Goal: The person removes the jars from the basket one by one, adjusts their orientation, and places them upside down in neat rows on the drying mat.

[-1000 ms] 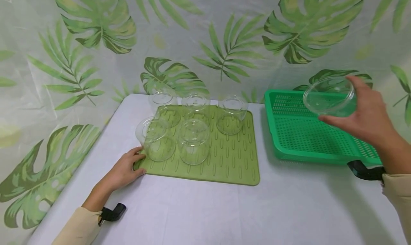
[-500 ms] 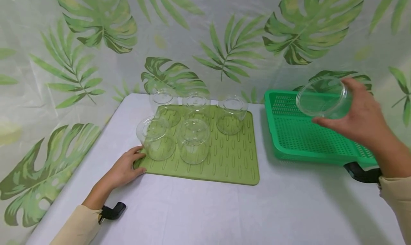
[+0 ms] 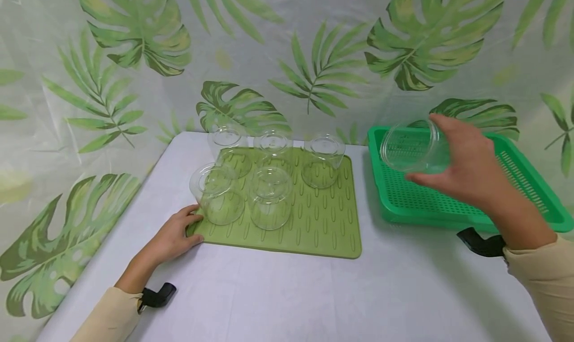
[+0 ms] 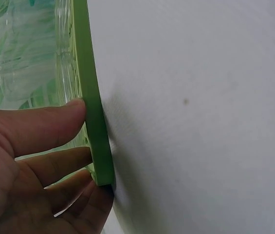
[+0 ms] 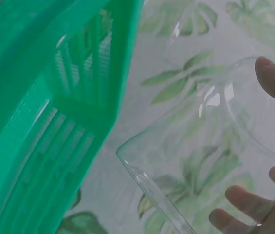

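A clear glass cup (image 3: 405,147) is tilted on its side in my right hand (image 3: 471,165), above the green perforated basket (image 3: 421,216). Thumb and fingers curve round it from the right. The right wrist view shows the same cup (image 5: 176,141) with the fingers spread along its wall. My left hand (image 3: 172,236) rests at the near left corner of the olive-green ribbed mat (image 3: 327,222). In the left wrist view, its thumb (image 4: 49,124) and fingertips touch the mat's edge. Several similar cups stand on the mat, the nearest left one (image 3: 221,207) beside that hand.
A white cloth (image 3: 314,297) covers the table. Behind it hangs a leaf-patterned sheet (image 3: 251,43). The basket stands right of the mat, near the back, with a strip of cloth between them. Another clear cup (image 3: 324,167) is the mat's rightmost.
My right hand has carried the cup to the left over the basket, and the cup has tipped further onto its side. My left hand stays at the mat's corner.
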### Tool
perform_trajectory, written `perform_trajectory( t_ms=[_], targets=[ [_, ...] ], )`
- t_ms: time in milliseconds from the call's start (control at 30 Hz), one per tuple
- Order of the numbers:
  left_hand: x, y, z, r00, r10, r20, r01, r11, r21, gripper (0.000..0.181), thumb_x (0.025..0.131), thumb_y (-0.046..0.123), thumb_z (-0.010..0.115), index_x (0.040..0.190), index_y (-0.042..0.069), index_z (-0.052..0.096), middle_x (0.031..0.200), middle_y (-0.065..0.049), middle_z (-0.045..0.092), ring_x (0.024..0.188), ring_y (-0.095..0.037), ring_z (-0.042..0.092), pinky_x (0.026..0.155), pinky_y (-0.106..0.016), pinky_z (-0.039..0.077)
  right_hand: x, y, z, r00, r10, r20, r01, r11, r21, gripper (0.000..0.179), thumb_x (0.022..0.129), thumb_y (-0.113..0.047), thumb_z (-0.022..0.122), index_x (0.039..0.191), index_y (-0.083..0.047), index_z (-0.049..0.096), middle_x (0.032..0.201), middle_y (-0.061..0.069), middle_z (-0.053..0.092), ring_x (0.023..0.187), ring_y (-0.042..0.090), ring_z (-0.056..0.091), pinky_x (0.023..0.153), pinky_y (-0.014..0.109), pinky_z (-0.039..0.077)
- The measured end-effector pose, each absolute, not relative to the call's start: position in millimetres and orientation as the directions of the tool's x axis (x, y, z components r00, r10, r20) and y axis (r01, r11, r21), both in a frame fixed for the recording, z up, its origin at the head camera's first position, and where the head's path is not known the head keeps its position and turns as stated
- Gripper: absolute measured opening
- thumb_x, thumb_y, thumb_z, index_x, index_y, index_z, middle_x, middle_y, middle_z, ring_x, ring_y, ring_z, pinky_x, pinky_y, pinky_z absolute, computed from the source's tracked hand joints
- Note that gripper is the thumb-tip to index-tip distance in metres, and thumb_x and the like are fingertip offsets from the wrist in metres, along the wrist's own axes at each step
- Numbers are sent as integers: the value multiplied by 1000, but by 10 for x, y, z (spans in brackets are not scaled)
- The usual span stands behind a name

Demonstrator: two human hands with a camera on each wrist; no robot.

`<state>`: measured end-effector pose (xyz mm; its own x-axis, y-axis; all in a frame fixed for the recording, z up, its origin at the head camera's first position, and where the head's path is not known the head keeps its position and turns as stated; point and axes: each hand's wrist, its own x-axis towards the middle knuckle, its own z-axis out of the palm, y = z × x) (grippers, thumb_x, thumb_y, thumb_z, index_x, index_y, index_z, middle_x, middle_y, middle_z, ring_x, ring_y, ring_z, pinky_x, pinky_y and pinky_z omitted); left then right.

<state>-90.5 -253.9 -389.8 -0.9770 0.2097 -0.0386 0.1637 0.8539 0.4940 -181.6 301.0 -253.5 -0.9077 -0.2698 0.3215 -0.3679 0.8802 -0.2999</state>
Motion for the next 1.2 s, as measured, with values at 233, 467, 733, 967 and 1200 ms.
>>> perform_trajectory(
  t_ms=[233, 467, 733, 967, 1200],
  targets=[
    [-900, -2531, -3894, -977, 208, -39, 162, 854, 494, 48, 83, 5, 72, 124, -16, 59, 145, -34, 43, 134, -56, 41, 108, -65, 38, -1744, 2670, -2555, -871, -366, 327, -451, 859, -243, 111, 62, -34, 93, 153, -13, 33, 150, 23, 42, 136, 48, 37, 97, 73, 27],
    [-903, -2537, -3903, -977, 212, -39, 165, 852, 497, 48, 83, 5, 72, 124, -16, 59, 145, -35, 42, 134, -56, 41, 108, -65, 38, -1705, 2373, -2588, -836, -448, 316, -515, 839, -174, 109, 63, -42, 92, 152, -13, 36, 148, 19, 44, 137, 44, 38, 103, 70, 29],
    [-902, -2533, -3897, -977, 207, -48, 157, 856, 493, 48, 83, 6, 72, 124, -16, 59, 145, -34, 43, 134, -55, 41, 108, -65, 38, -1665, 2134, -2626, -796, -500, 342, -573, 804, -157, 110, 61, -48, 91, 151, -15, 38, 142, 17, 50, 132, 43, 43, 102, 69, 33],
    [-903, -2544, -3896, -979, 199, -50, 149, 857, 494, 49, 83, 6, 73, 125, -16, 59, 146, -33, 42, 134, -55, 41, 108, -65, 38, -1631, 1953, -2679, -762, -543, 354, -617, 775, -140, 111, 58, -56, 90, 151, -20, 40, 138, 16, 53, 129, 43, 45, 102, 69, 35],
    [-901, -2546, -3917, -979, 198, -42, 152, 856, 494, 49, 83, 6, 73, 126, -15, 59, 146, -33, 43, 134, -55, 41, 108, -65, 39, -1614, 1858, -2701, -760, -556, 336, -623, 770, -138, 113, 58, -59, 90, 152, -21, 39, 139, 16, 52, 130, 43, 44, 104, 69, 33]
  ],
)
